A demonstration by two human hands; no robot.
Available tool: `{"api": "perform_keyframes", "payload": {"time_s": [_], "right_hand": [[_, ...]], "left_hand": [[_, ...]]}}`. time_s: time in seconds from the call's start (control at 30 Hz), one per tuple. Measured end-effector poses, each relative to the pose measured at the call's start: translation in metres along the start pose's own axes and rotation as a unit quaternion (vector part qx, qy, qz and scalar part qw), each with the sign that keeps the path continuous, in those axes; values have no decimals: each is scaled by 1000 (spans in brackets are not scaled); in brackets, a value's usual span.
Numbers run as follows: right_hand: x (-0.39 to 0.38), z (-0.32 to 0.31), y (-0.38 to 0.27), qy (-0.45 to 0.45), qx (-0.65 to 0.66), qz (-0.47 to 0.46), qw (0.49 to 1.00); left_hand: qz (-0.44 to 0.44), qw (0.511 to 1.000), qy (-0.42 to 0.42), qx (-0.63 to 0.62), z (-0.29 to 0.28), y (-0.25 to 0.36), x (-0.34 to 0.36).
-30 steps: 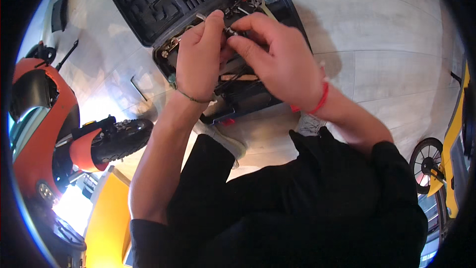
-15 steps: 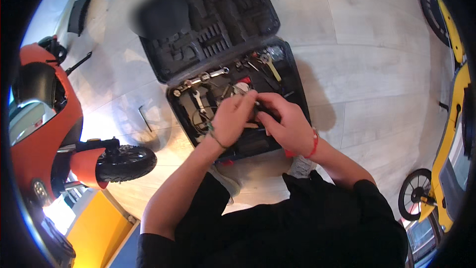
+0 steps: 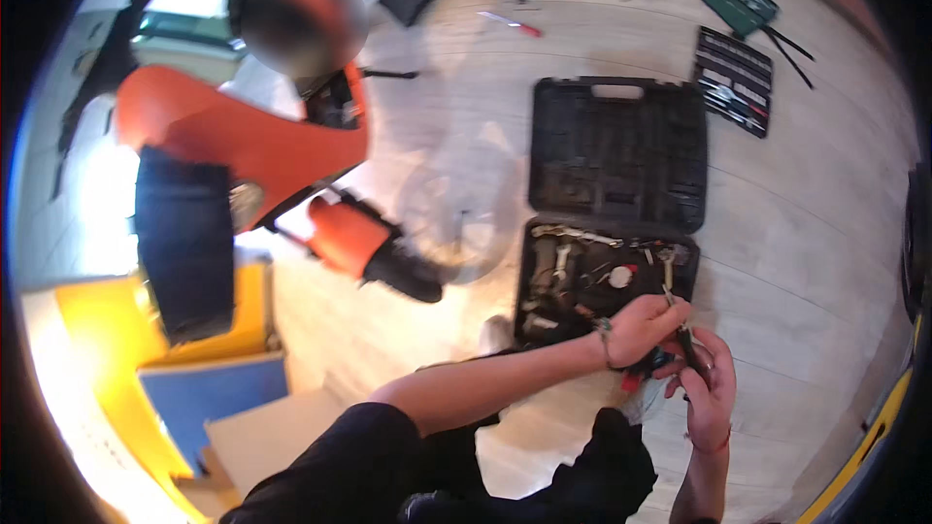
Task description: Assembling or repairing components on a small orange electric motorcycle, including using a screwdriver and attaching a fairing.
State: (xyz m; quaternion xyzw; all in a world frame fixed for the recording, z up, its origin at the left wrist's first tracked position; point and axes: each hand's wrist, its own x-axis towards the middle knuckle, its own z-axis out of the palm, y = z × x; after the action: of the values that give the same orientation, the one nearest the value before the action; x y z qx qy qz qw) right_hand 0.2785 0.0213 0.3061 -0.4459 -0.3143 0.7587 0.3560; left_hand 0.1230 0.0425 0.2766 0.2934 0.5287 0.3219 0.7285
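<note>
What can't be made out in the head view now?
Head view: dark tool's full shape; right hand covers part.
Head view: whether left hand grips it; its own back hides contact.
Head view: toolbox's near right corner; hands cover it.
Head view: yellow frame's rest; picture's edge cuts it.

The toolbox (image 3: pixel 619 157) is matt plastic, the wrench (image 3: pixel 561 262) shiny metal, the held tool (image 3: pixel 693 359) perhaps dull plastic.

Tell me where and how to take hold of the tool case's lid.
Take the lid by the handle at the middle of its far edge, coming from above on that far side, fingers probably through the slot. The lid lies opened out, with its near edge along the base, so the far edge looks like the free one.
</note>
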Motion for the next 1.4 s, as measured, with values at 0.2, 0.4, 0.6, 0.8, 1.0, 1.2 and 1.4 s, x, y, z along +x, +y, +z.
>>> {"api": "perform_keyframes", "payload": {"time_s": [0.2,0.4,0.6,0.8,1.0,1.2,1.4], "right_hand": [[-119,43,-65,59,-42,69,995],[-214,140,-158,-21,-96,138,985],[-225,230,-211,-140,-69,92,983],[-193,366,-197,-186,-248,-37,950],[-140,519,-175,-99,-295,-162,936],[-73,614,-144,-51,-419,-201,884],[-49,639,-125,-20,-451,-192,871]], "left_hand": [[-93,991,79,-57,43,57,-121],[-128,978,150,-70,60,132,-267],[-125,948,215,-198,17,197,-360],[-82,931,231,-271,-83,228,-423],[110,958,265,-15,-219,254,-518],[34,866,496,-54,-378,213,-570],[-13,949,273,-158,-384,184,-553]]}}
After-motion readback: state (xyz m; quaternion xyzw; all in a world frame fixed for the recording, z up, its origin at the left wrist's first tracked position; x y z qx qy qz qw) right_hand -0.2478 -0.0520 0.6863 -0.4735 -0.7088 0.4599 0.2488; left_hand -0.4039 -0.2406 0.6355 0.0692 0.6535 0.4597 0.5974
